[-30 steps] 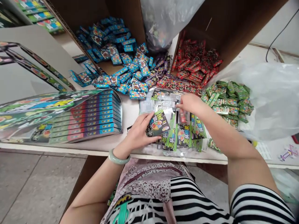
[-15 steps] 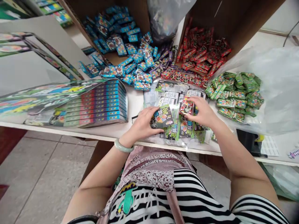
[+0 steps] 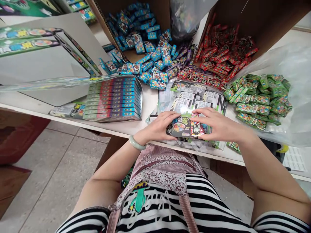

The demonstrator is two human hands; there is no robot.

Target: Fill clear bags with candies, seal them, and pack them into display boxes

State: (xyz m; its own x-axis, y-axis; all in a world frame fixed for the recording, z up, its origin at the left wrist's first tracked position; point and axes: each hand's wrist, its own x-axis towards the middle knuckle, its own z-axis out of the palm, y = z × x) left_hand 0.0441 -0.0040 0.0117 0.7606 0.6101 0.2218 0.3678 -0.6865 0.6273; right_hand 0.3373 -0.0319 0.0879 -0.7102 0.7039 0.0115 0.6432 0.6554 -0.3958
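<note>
My left hand (image 3: 159, 127) grips a black-and-green printed packet (image 3: 179, 127), thumb along the lower edge and fingers along the top. Close against that packet's right end, a red candy packet (image 3: 196, 129) is pinched between the thumb and fingers of my right hand (image 3: 220, 125). Whether more packets lie under the red one I cannot tell. Beneath both hands, flat printed pouches (image 3: 183, 101) with barcodes lie spread over clear plastic near the table's front edge.
Blue candy packets (image 3: 159, 76) spill from a cardboard box at the back, beside purple ones (image 3: 183, 56). Red packets (image 3: 225, 53) fill another box. Green packets (image 3: 261, 98) lie in a clear bag at right. A display box (image 3: 114, 100) with rows of coloured packets stands at left.
My hands have come together, bringing the red candy packet against the right end of the black-and-green packet. The camera view has shifted, so the surroundings appear further right.
</note>
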